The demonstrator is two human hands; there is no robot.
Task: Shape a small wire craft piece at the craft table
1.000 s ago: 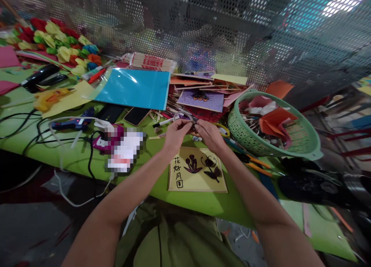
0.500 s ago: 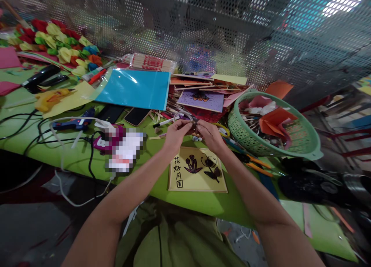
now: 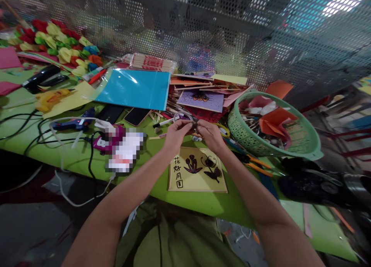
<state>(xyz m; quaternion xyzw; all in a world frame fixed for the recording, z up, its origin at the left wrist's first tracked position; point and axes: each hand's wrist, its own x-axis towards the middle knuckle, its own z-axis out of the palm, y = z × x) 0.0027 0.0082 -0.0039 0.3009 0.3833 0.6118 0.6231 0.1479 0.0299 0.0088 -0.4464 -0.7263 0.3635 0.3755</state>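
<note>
My left hand (image 3: pixel 174 136) and my right hand (image 3: pixel 211 135) meet above the green table (image 3: pixel 72 159), fingertips pinched together on a thin strip that loops up as a pale wire or paper band (image 3: pixel 183 114). Just below my hands lies a yellow card (image 3: pixel 197 174) with dark purple quilled flowers, a butterfly shape and handwritten characters. What exactly sits between the fingertips is too small to make out.
A green plastic basket (image 3: pixel 301 151) with orange and pink paper stands at right. Orange-handled pliers (image 3: pixel 255 164) lie beside it. A blue sheet (image 3: pixel 136 89), a purple card (image 3: pixel 201 99), a phone (image 3: pixel 136 115), a glue gun (image 3: pixel 72 124), cables and paper flowers (image 3: pixel 58 43) fill the left and back.
</note>
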